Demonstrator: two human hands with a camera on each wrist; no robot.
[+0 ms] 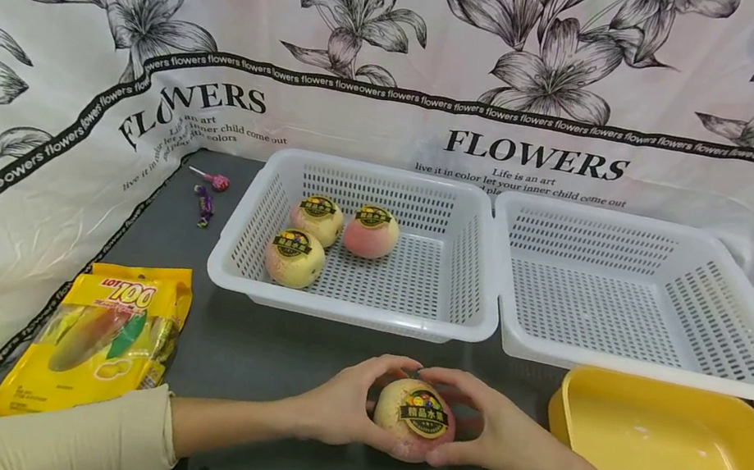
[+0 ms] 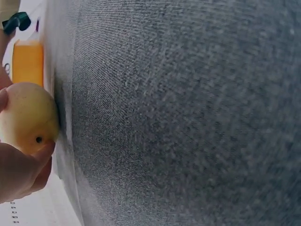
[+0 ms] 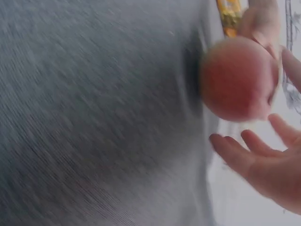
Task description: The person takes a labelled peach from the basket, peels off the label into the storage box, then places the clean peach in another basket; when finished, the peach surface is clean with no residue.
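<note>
A yellow-pink peach (image 1: 414, 424) with a black-and-gold label is between both hands at the front middle of the dark table. My left hand (image 1: 349, 401) grips its left side; in the left wrist view, thumb and fingers bracket the peach (image 2: 30, 117), and a small dark hole shows near its lower end. Around the right side curves my right hand (image 1: 501, 430), thumb and index finger at the fruit's edge in the head view. The right wrist view is blurred: fingers (image 3: 244, 157) spread beside the reddish side of the peach (image 3: 237, 80), with a gap visible.
Behind the hands stands a white basket (image 1: 364, 314) containing three labelled peaches (image 1: 295, 259). A second white basket (image 1: 654, 371) adjoins it on the right, above a yellow bin (image 1: 675, 468). A yellow mango-picture bag (image 1: 98, 338) lies left; two small wrapped sweets (image 1: 204, 204) lie farther back.
</note>
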